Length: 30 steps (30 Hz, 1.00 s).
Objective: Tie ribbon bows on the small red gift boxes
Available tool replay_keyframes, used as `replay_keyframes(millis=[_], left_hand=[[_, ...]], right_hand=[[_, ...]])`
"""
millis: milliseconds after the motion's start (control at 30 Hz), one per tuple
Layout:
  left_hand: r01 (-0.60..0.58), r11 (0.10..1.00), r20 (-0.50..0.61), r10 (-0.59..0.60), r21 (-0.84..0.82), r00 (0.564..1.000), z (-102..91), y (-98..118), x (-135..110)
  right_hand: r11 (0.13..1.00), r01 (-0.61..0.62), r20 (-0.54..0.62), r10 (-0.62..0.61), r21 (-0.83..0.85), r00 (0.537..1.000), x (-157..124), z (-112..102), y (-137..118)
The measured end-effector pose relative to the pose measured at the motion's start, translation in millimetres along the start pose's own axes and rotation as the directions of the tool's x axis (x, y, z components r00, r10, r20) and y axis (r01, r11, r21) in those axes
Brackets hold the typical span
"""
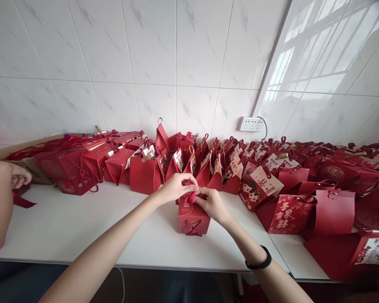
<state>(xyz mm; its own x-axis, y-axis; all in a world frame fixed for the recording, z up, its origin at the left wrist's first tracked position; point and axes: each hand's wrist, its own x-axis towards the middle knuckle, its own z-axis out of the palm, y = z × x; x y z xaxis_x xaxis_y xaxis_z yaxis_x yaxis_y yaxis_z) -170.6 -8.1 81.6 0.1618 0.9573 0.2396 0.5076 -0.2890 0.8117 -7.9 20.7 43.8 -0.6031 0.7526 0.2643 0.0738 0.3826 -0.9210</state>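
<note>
A small red gift box (192, 219) stands on the white table (82, 227) in front of me. My left hand (177, 187) pinches a red ribbon (191, 196) at the box's top. On the other side, my right hand (212, 205) has its fingers closed on the same ribbon and the box's top edge. A black band (259, 263) circles my right wrist.
Several red gift boxes and bags (208, 168) crowd the back of the table along the tiled wall and fill the right side (318, 206). Another person's arm and hand (6, 189) are at the left edge. A wall socket (250, 124) sits behind the boxes.
</note>
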Motion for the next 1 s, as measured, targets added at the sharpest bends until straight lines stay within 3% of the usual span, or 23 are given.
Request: replay_keyframes(millis=[300,633,800,1000], left_hand=[[0.035,0.998,-0.106,-0.029,0.055,0.994,7.4,-26.9,-9.9],[-0.028,0.989,-0.187,0.056,0.147,0.981,21.7,-22.8,-29.2],[-0.050,0.987,-0.165,0.075,0.152,0.983,23.3,-17.9,-38.7],[0.056,0.994,-0.171,-0.040,0.089,0.984,24.0,-11.1,-40.4]], right_hand=[[0.994,0.002,-0.093,0.008,0.109,0.996,-1.9,1.7,6.4],[0.999,0.042,-0.185,-0.039,0.008,0.982,-4.8,3.9,9.3],[0.998,0.047,-0.218,-0.053,-0.033,0.975,-4.8,4.6,11.5],[0.994,0.072,-0.207,-0.088,-0.083,0.974,-6.2,5.0,7.9]])
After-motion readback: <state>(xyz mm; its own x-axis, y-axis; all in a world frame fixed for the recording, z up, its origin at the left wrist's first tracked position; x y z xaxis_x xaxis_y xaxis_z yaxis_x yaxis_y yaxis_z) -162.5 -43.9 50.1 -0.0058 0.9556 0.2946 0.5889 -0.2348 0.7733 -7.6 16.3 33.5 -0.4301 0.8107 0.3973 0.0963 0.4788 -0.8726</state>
